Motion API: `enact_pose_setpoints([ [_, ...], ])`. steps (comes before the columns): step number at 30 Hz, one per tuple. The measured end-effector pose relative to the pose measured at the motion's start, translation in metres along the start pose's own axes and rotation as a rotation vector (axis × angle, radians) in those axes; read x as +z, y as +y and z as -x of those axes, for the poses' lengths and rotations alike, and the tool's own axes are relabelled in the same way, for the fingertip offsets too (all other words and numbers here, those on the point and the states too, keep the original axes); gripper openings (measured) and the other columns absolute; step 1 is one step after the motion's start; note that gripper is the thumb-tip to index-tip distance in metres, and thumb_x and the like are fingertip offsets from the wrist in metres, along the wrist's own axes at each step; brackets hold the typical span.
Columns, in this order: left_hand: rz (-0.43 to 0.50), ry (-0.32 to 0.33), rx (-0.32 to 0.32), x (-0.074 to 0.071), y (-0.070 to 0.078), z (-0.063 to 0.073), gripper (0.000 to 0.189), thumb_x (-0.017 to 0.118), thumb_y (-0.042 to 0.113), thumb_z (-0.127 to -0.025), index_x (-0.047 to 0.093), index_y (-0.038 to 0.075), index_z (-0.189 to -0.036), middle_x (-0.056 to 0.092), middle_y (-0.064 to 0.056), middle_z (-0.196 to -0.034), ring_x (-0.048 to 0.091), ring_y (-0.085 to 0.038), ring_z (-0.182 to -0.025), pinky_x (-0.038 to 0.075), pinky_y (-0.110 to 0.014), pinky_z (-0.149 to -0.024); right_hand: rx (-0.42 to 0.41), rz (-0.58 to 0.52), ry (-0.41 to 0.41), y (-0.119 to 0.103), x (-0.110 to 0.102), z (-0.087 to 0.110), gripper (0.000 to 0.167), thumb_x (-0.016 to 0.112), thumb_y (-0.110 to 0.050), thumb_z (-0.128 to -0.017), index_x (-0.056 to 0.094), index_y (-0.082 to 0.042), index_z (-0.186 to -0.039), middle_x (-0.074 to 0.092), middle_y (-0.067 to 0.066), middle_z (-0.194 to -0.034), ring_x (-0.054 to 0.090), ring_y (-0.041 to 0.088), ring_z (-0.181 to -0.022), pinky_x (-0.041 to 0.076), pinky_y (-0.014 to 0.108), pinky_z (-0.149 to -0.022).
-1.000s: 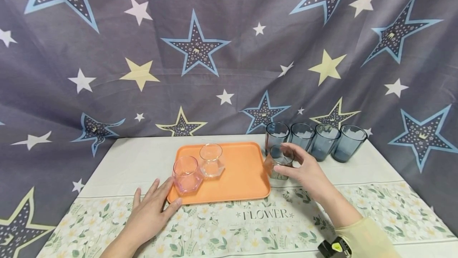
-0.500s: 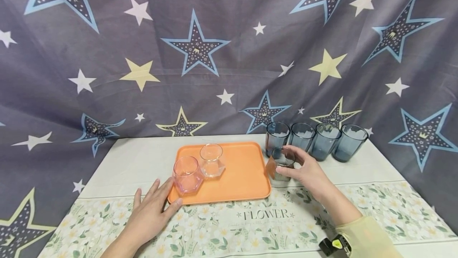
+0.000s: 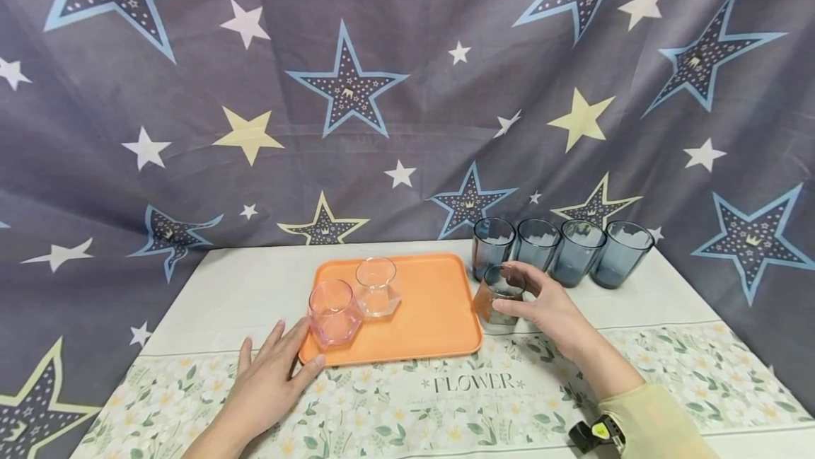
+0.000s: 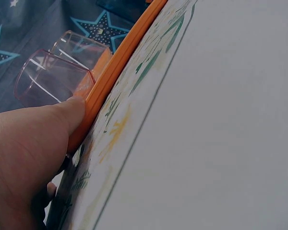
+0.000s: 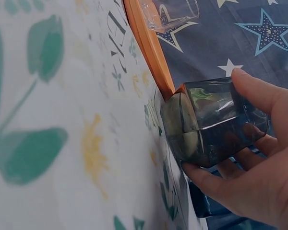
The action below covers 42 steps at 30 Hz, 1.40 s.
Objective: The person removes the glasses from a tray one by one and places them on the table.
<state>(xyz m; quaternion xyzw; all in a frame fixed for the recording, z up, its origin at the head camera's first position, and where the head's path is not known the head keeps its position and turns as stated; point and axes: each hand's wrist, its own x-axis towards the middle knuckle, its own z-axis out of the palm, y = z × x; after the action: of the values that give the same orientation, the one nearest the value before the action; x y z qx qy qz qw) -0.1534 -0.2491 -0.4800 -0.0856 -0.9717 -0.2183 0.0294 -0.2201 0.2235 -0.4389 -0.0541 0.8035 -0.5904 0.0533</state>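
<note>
On the right arm (image 3: 601, 367) there is a pale yellow cloth sleeve (image 3: 656, 416); at its cuff sits a small black wrist device (image 3: 581, 438) with a bright yellow label (image 3: 600, 431). The left hand (image 3: 270, 378) is bare.

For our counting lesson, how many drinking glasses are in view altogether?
7: a pink glass and a clear glass on the orange tray, a grey glass in the right hand, and four blue glasses in a row at the back right. None appears fully hidden.
</note>
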Motion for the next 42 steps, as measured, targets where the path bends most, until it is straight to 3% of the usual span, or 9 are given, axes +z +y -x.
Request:
enact_pose_setpoints([
  [25, 0.003, 0.01, 0.011, -0.0005, 0.0, 0.0007, 0.086, 0.06, 0.065, -0.109, 0.042, 0.007, -0.171, 0.049, -0.02, -0.167, 0.027, -0.053, -0.162, -0.003, -0.083, -0.121, -0.012, -0.004, -0.037, 0.0033, -0.003, -0.0003, 0.085, 0.088, -0.025, -0.099, 0.042, -0.011, -0.168, 0.048, 0.014, -0.167, 0.028, 0.042, -0.164, 0.032, 0.066, -0.127],
  [42, 0.01, 0.0, -0.002, -0.0003, -0.0007, 0.0005, 0.088, 0.058, 0.067, -0.109, 0.041, 0.008, -0.171, 0.048, -0.02, -0.168, 0.026, -0.052, -0.162, -0.004, -0.082, -0.122, -0.031, -0.018, -0.048, 0.0035, -0.0035, 0.0011, 0.093, 0.09, -0.03, -0.097, 0.037, -0.012, -0.171, 0.047, 0.014, -0.168, 0.025, 0.042, -0.165, 0.029, 0.066, -0.128],
])
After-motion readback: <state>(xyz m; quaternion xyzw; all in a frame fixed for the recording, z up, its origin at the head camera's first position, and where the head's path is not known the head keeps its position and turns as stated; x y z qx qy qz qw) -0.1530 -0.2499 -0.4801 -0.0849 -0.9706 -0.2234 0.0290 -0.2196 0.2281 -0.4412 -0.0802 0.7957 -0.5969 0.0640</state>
